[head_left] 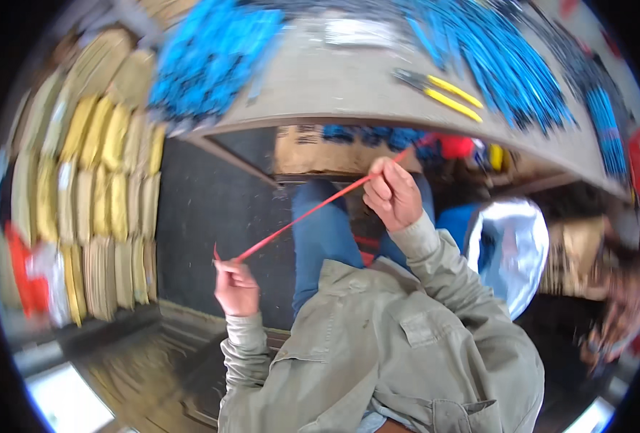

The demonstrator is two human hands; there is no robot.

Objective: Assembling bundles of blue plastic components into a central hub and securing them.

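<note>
A thin red strip (298, 219) runs taut on a slant between my two hands, above my lap. My left hand (236, 287) pinches its lower end, with a short tail sticking up past the fingers. Higher and to the right, my right hand (393, 193) is closed around the strip, and the other end runs on beyond it toward the table edge. What the strip is made of, I cannot tell. On the table ahead lie pliers with yellow handles (453, 97), apart from both hands.
The grey table (305, 86) carries a blue bundle pile (212, 58) at left and long blue strands (500, 65) at right. Stacked tan and yellow packets (89, 195) stand at far left. A white-lined blue bin (511, 245) is beside my right arm. A cardboard box (309, 151) sits under the table.
</note>
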